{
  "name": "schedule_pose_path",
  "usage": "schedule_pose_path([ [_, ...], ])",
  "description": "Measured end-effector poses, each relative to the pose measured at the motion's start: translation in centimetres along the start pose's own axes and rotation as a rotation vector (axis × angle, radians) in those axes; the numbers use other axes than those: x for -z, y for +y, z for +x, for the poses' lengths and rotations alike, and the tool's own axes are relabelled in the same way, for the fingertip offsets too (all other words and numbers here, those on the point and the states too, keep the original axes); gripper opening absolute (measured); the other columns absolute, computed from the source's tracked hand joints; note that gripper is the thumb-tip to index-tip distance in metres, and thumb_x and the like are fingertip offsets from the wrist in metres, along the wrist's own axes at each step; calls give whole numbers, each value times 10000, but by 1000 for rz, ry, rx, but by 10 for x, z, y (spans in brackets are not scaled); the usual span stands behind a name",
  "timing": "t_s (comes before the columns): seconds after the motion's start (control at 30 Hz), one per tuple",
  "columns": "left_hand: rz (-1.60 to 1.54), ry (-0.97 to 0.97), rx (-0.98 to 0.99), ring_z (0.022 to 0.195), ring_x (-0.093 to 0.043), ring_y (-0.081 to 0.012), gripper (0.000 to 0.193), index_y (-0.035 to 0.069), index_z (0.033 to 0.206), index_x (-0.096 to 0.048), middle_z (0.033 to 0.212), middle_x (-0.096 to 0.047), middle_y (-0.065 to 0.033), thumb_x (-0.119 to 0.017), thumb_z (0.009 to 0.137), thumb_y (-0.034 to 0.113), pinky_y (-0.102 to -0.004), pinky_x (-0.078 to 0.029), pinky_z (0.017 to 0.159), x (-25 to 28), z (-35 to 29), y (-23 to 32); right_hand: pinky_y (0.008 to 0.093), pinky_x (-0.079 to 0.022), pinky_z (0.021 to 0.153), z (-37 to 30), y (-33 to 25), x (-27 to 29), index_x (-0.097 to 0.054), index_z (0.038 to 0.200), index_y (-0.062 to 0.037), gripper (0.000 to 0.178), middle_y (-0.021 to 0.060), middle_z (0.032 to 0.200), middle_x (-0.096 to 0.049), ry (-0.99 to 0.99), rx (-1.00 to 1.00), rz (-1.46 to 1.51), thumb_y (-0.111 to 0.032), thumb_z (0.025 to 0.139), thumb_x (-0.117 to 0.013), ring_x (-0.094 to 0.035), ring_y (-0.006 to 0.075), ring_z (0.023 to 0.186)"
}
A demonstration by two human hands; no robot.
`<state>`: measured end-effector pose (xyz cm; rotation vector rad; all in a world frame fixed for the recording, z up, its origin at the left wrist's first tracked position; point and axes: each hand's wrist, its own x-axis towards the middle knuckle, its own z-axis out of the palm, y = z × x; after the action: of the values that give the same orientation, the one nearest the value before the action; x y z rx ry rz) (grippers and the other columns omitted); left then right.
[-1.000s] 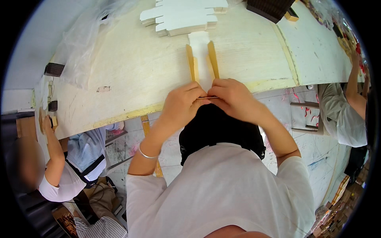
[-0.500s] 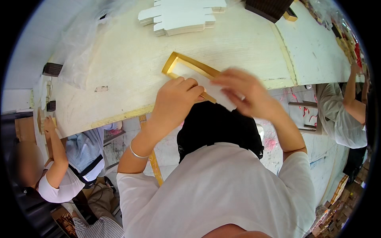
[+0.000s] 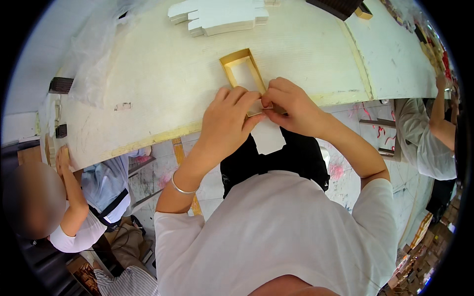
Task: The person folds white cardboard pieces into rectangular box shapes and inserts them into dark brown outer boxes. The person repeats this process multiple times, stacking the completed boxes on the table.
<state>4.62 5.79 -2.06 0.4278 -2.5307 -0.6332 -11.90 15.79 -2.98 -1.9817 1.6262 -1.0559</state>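
Observation:
A gold cardboard box (image 3: 252,66) with a pale inside lies at the table's near edge, its far end upright and pointing away from me. My left hand (image 3: 231,111) grips the near left corner of the box. Against the near right corner, my right hand (image 3: 291,108) pinches the cardboard, its thumb close to my left fingers. A pale end flap (image 3: 268,138) of the box hangs over the table edge above my lap. My fingers hide most of the corners between them.
A stack of flat white box blanks (image 3: 224,17) lies at the far side of the table (image 3: 163,74). Dark brown boxes (image 3: 335,7) stand at the far right, crumpled clear plastic (image 3: 96,69) at the left. A co-worker (image 3: 74,212) sits on the left, another person (image 3: 429,143) on the right.
The box has turned to point away from me, and its end flap now shows over my lap. My right hand has come in to the near end, beside my left.

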Motion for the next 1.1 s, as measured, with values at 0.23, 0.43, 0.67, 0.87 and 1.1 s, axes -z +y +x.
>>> schedule_pose_path([
  [0.23,-289,-102,200,623,-567,-188,83,53,774,-634,731,-549,-46,-710,770,85,-289,-445,549,-4,-8,-1,379,-450,853,-28,-16,23,-523,1253,-94,627,155,1137,-549,28,50,-169,43,658,-669,-555,310,977],
  [0.43,-555,-240,217,656,-526,-91,180,24,948,-608,808,-556,-31,-692,837,137,-206,-408,572,8,0,-11,358,-473,769,-34,-2,-7,-607,1110,-43,408,150,1148,-551,176,168,-145,-16,716,-709,-577,291,921],
  [0.67,-600,-279,333,782,-534,-93,332,41,1176,-447,1047,-547,-79,-589,942,229,-202,-418,656,9,-4,-19,305,-473,654,-12,-2,-23,-579,1024,-18,214,108,981,-537,405,-150,290,-8,825,-658,-569,239,821],
  [0.87,-626,59,248,613,-572,-175,205,29,1014,-521,948,-601,-100,-639,879,127,-296,-462,564,-6,-12,-10,305,-430,696,-9,-15,-28,-591,938,-46,233,72,962,-539,288,215,-551,-139,739,-669,-546,213,796],
  [1.1,-168,-97,127,701,-591,-260,268,24,833,-601,854,-558,-62,-777,715,187,-354,-480,608,-4,-8,-2,320,-388,711,2,-9,-8,-593,783,-84,123,32,773,-529,-61,122,-442,-57,674,-642,-531,201,779],
])
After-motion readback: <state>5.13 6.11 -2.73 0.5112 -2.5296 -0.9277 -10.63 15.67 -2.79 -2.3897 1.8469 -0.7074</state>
